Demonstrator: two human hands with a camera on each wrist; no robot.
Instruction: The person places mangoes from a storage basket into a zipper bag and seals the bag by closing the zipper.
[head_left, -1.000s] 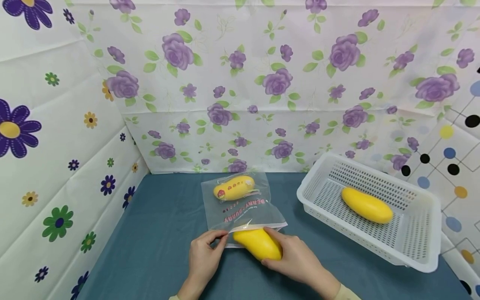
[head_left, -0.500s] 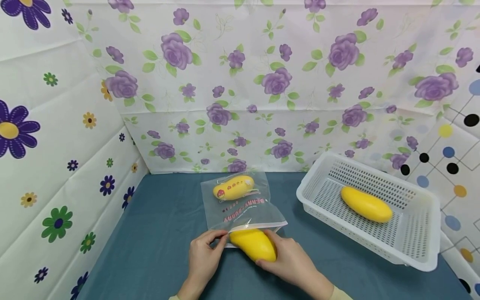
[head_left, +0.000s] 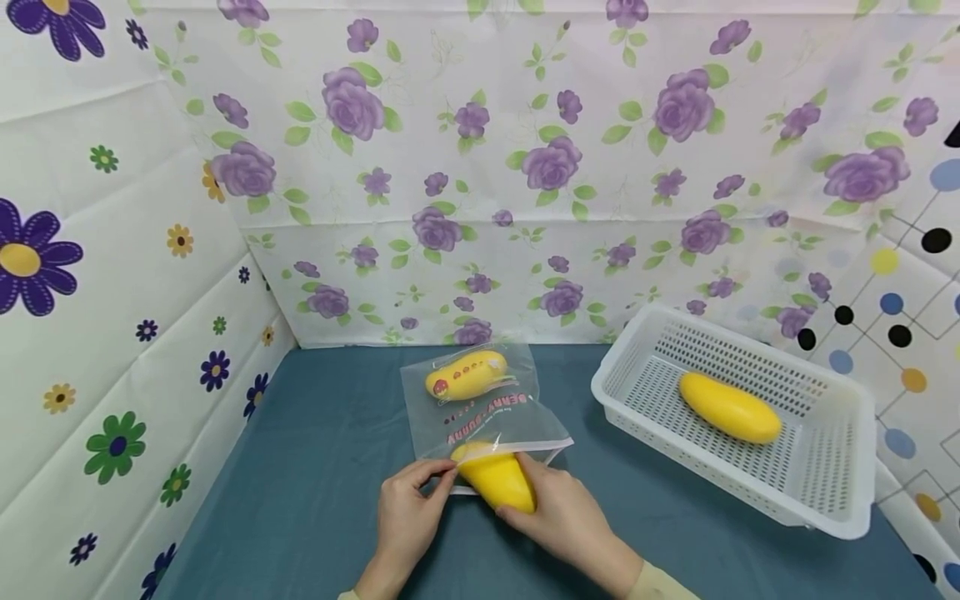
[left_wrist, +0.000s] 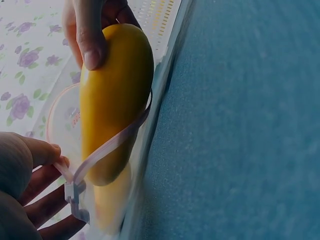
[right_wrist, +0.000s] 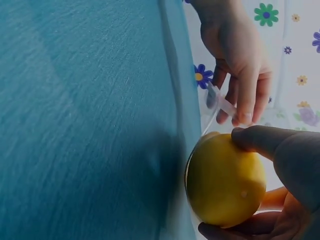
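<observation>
Gripping a yellow mango (head_left: 501, 485) by its outer end, the right hand (head_left: 562, 510) sits low in the head frame, right of centre; thumb at the fruit's lower edge, fingers at the upper, spread about as wide as the fruit. Mango at lower centre, partly inside the mouth of a clear printed zip bag (head_left: 521, 433). Long axis slants: inserted end points upper left, held end lower right. Left-wrist view: same fruit stands nearly upright in frame, inserted end at the bottom, pale closure strip (left_wrist: 107, 147) crossing it diagonally. Right-wrist view: seen almost end-on, outline near round.

Left hand (head_left: 409, 507) at lower centre, left of the fruit. Narrow grip: thumb and forefinger pinch the bag's edge at the left of its mouth; white slider (left_wrist: 71, 192) just beside the fingers.

Bagged mango (head_left: 467, 376) at the frame's centre, toward the bag's far end; long axis close to level, right end tipped toward upper right; red print shows over it.

Third mango (head_left: 730, 407) in a white perforated basket (head_left: 813, 475), right side; axis upper left to lower right, roughly parallel to the basket's long sides. Blue-green cloth (head_left: 322, 467) beneath all.
</observation>
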